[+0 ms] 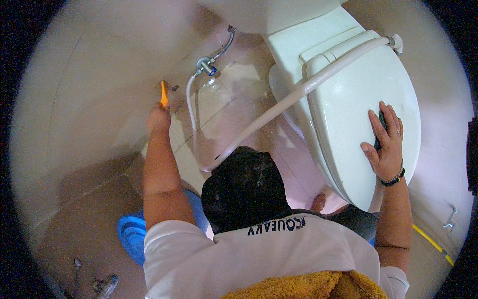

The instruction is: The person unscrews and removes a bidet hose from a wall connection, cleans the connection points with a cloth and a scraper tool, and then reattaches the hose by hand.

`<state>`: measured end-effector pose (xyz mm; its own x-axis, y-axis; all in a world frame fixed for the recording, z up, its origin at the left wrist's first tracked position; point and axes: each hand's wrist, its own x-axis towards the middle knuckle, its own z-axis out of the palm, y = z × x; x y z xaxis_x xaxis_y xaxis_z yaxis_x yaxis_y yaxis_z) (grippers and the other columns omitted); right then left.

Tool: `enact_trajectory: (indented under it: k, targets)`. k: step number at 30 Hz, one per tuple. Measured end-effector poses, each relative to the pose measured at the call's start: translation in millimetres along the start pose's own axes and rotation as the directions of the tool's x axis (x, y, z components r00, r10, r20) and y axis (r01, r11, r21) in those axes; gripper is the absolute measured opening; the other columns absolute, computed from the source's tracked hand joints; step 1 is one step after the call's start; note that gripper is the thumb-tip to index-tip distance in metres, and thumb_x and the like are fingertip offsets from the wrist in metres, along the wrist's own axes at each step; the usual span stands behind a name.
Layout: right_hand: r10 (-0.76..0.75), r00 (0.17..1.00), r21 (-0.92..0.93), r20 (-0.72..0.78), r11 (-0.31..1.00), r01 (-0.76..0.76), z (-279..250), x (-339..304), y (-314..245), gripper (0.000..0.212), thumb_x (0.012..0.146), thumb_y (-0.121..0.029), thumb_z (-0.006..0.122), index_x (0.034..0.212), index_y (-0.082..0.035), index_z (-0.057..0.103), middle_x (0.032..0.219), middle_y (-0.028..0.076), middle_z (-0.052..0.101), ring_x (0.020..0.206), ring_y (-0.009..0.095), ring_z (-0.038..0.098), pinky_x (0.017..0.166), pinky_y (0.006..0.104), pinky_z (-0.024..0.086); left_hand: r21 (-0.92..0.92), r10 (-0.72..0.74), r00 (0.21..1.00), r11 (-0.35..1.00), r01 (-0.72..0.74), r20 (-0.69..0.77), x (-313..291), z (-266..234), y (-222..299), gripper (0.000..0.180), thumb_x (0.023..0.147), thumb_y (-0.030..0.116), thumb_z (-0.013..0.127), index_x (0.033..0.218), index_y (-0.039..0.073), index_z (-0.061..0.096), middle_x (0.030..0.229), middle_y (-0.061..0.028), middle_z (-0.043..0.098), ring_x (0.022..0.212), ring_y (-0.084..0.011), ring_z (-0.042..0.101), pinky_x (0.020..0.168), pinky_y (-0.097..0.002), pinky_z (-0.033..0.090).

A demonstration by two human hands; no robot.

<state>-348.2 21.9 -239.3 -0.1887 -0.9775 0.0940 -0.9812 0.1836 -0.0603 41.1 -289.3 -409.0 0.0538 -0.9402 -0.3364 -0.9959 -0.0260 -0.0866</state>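
My left hand (159, 118) is closed around a narrow orange tool (164, 93) whose kind I cannot make out. The tool's tip is near the wall, beside a small dark fitting. My right hand (388, 148) lies on the white toilet lid (358, 109), fingers stretched over a dark scrubbing pad (381, 130) pressed against the surface. The pad is partly hidden by the fingers. A whitish hose (279, 105) runs across the lid, its white spray head (396, 44) at the far right edge. The lid is down.
A valve with a blue knob (206, 66) feeds the hose near the wall. A blue plastic thing (131, 236) is beside my left arm. My dark-clad knee (245, 189) fills the middle. Taps (104, 286) stand at lower left, another tap (450, 218) at right.
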Motion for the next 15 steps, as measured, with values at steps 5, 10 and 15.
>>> enact_trajectory:
  k: [5,10,15]
  targets:
    - [0.018,1.0,-0.016,0.002,1.0,-0.018,-2,-2,2,0.058,0.068,-0.053,0.047,0.112,-0.014,0.047,0.122,0.014,0.034,0.113,0.032,0.03,0.093,0.0444,0.018,0.029,0.032,0.999,0.999,-0.032,-0.006,-5,-13,12,0.034,0.08,0.038,0.038,0.098,0.011,0.049,0.098,-0.0132,0.054,0.091,-0.0305,0.051,0.075,-0.0411,0.041]
    - [-0.001,1.0,0.017,0.003,1.0,0.001,0,3,0,0.059,0.068,-0.053,0.048,0.111,-0.014,0.047,0.123,0.014,0.034,0.114,0.032,0.029,0.092,0.0448,0.019,-0.007,0.137,0.989,0.991,-0.137,0.055,23,-3,51,0.036,0.079,0.039,0.04,0.101,0.013,0.049,0.102,-0.0128,0.052,0.093,-0.029,0.051,0.076,-0.0411,0.041]
    - [0.013,1.0,0.002,0.006,1.0,-0.013,-2,2,1,0.059,0.068,-0.054,0.047,0.111,-0.014,0.047,0.122,0.014,0.034,0.114,0.033,0.029,0.092,0.046,0.019,0.077,0.138,0.99,0.987,-0.138,0.01,25,3,37,0.036,0.078,0.04,0.041,0.101,0.013,0.049,0.102,-0.013,0.052,0.093,-0.0286,0.051,0.075,-0.041,0.041]
